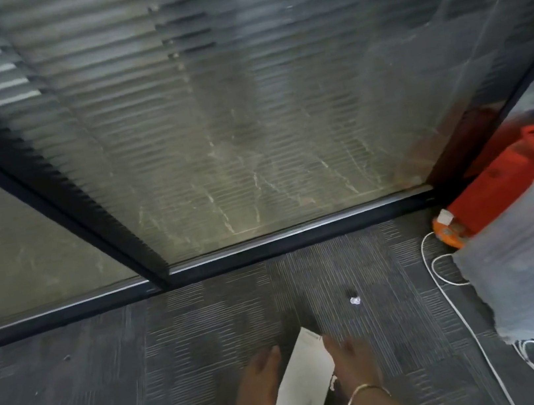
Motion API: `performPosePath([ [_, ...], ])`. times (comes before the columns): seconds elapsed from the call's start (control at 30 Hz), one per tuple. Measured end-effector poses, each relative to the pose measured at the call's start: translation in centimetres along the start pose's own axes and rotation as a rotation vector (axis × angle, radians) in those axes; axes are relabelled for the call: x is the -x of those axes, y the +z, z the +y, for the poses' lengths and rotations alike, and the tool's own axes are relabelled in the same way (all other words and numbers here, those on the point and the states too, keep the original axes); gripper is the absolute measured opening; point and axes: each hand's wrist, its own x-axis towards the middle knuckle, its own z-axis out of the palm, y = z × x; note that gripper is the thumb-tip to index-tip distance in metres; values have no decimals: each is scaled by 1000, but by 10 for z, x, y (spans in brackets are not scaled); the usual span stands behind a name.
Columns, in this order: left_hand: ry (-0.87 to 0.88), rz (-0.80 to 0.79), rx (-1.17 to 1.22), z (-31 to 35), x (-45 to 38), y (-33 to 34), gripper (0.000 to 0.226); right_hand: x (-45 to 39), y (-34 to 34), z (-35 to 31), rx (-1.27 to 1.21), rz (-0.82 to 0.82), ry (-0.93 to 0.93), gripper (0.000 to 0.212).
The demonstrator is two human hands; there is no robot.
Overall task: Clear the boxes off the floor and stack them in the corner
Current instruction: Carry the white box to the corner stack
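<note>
A long white box [304, 379] with a dark print at its near end hangs low over the grey carpet at the bottom centre. My left hand [263, 381] lies flat against its left side and my right hand [350, 363], with a gold bangle at the wrist, lies against its right side. The fingers of both hands look straight, though the picture is blurred by motion. The box is carried between my two palms. The corner [432, 193], where the glass partition meets a dark post, lies ahead to the right.
A glass wall with blinds [212, 123] on a dark floor rail [264, 242] closes off the front. At the right stand an orange-red device [499, 188] and a translucent plastic bundle [531, 263], with a white cable [454, 307] looping on the carpet. A small crumpled scrap [355, 300] lies ahead.
</note>
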Motion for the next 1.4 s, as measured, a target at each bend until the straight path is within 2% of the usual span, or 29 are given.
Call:
performPosePath([
  [0.07, -15, -20, -31, -23, -40, 8, 16, -25, 13, 8, -7, 35, 1, 47],
  [0.1, -20, -44, -45, -26, -50, 11, 15, -32, 17, 10, -13, 45, -5, 44],
  [0.17, -54, -54, -62, -49, -85, 24, 30, -64, 35, 31, -40, 30, 19, 64],
  [0.27, -120, -92, -2, -75, -125, 41, 35, -117, 67, 75, -135, 31, 11, 118],
  [0.3, -132, -105, -11, -89, -140, 48, 40, -137, 79, 95, -167, 26, 22, 128],
  [0.37, -110, -142, -56, -118, -168, 62, 52, -164, 95, 127, -210, 2, 42, 132],
  [0.47, -102, -144, -87, -129, -182, 76, 39, -173, 103, 143, -284, -26, 40, 143],
  [0.53, -102, -141, -87, -135, -191, 84, 39, -173, 104, 144, -322, -43, 51, 139],
  [0.67, -121, -93, -137, -152, -212, 94, 69, -169, 105, 139, -343, -85, 86, 122],
  [0.77, -177, -117, -103, -169, -224, 97, 78, -175, 114, 151, -339, -87, 109, 114],
  [0.9, -189, -243, -31, -183, -225, 99, 64, -180, 119, 161, -383, -61, 110, 118],
  [1.03, -186, -225, -25, -188, -230, 92, 62, -175, 117, 155, -414, -66, 96, 118],
  [1.17, -143, -220, 15, -147, -206, 77, 41, -158, 100, 125, -381, -23, 26, 101],
  [1.3, -78, -212, 13, -79, -165, 62, 36, -123, 71, 72, -350, 52, 0, 97],
  [1.4, 23, -184, -89, -21, -133, 48, 30, -90, 47, 29, -327, 89, -78, 88],
])
